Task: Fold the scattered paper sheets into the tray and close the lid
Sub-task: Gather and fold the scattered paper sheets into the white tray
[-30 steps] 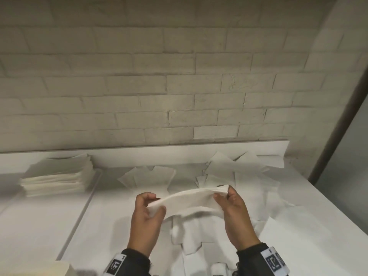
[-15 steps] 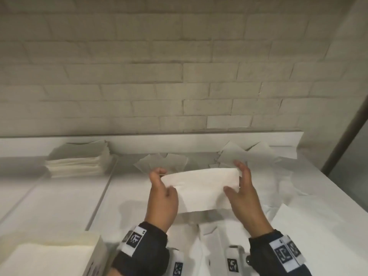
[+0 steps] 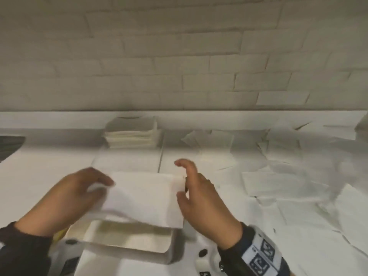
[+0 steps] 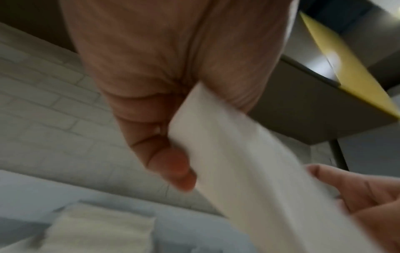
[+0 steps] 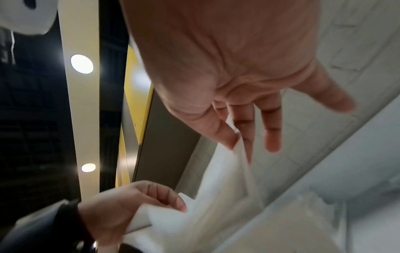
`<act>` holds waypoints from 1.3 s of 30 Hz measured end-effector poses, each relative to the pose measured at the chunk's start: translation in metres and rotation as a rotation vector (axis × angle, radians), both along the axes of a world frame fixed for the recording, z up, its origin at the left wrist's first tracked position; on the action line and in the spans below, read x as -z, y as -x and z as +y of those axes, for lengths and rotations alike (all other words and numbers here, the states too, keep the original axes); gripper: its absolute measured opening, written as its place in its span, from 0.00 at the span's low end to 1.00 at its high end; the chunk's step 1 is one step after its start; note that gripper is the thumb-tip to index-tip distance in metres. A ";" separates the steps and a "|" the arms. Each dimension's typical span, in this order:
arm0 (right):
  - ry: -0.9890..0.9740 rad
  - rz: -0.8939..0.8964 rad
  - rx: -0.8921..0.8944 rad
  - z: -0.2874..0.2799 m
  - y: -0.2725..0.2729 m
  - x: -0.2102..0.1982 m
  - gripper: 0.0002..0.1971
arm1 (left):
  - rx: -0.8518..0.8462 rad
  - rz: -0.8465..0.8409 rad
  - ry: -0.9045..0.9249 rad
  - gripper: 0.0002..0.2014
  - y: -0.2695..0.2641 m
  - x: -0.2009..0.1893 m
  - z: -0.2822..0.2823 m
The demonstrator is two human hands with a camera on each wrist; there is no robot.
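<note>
Quick update from my end: the folded sheet (image 3: 145,198) that was up in front of me over the scattered pile a second ago is now carried across to the left and sits right above the open tray (image 3: 127,240), which only just came into the head view. So the fold looks done and I reckon I'm at the drop-in stage for this one.

My left hand (image 3: 67,198) pinches the sheet's left edge, thumb on top and fingers curled under it. My right hand (image 3: 201,198) is mostly spread; in the right wrist view two fingers nip the sheet's right corner while the others stick out straight.

Plenty still to go though. The loose sheets (image 3: 278,182) are strewn across the right side of the white counter (image 3: 39,172), and a neat stack (image 3: 132,136) sits at the back against the ledge. I can't make out the lid anywhere.

Room-wise: pale brick wall (image 3: 179,66) right behind the counter, and the wrist views catch a dark ceiling with round lights and a yellow panel. Everything's a bit motion-blurred.
</note>
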State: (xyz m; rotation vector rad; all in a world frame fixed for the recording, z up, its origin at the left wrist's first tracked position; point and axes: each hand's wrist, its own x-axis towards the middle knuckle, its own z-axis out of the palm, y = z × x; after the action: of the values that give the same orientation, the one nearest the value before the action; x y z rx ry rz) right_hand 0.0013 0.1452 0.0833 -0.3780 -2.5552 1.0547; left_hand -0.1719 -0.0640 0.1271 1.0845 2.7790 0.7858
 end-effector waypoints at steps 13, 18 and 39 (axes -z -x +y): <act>-0.471 -0.425 0.066 -0.049 0.021 0.045 0.29 | 0.445 0.073 0.580 0.20 0.043 0.065 -0.022; -0.301 -0.097 0.179 -0.033 0.003 0.033 0.17 | 0.588 0.158 0.590 0.12 0.035 0.069 -0.016; 0.076 -0.270 0.372 0.008 -0.070 -0.002 0.02 | 1.014 0.127 0.214 0.42 -0.051 -0.014 0.079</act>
State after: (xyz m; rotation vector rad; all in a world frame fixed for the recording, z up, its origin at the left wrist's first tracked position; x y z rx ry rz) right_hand 0.0714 0.1536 0.0852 -1.0343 -2.5291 1.0151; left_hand -0.1211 0.0146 0.1407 2.1898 1.8545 0.2727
